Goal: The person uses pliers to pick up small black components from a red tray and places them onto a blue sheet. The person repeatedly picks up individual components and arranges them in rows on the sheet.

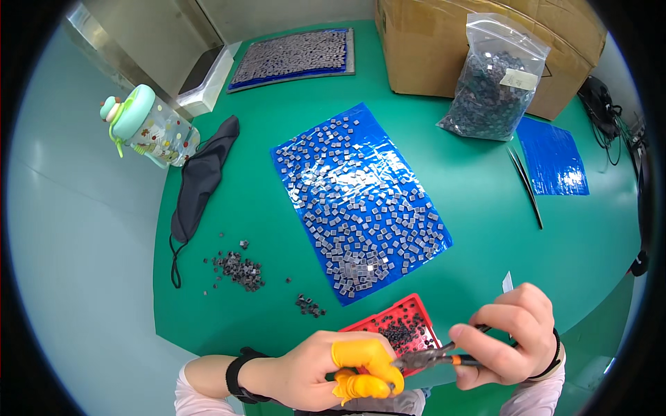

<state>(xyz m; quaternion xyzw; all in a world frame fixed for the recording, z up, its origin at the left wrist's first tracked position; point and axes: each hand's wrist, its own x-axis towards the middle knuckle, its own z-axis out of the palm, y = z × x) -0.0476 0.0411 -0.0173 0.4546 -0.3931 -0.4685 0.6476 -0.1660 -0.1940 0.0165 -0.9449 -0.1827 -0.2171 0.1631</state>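
My left hand (333, 367) wears yellow finger cots on thumb and forefinger. Those two fingers are pinched together, and whatever lies between them is too small or hidden to make out. My right hand (505, 340) is closed round the handles of a pair of pliers (424, 358) with orange and black grips. The pliers' jaws reach the left fingertips. Just beyond both hands, a red tray (416, 302) holds many tiny black parts (401, 333); my left hand covers part of it.
A blue sheet (368, 125) bears many small square pieces. Loose dark pieces (241, 270) lie to its left, near a black mask (201, 180) and a bottle (156, 125). Tweezers (526, 187), a filled zip bag (489, 97), a cardboard box (423, 55) and a covered board (291, 57) stand farther out.
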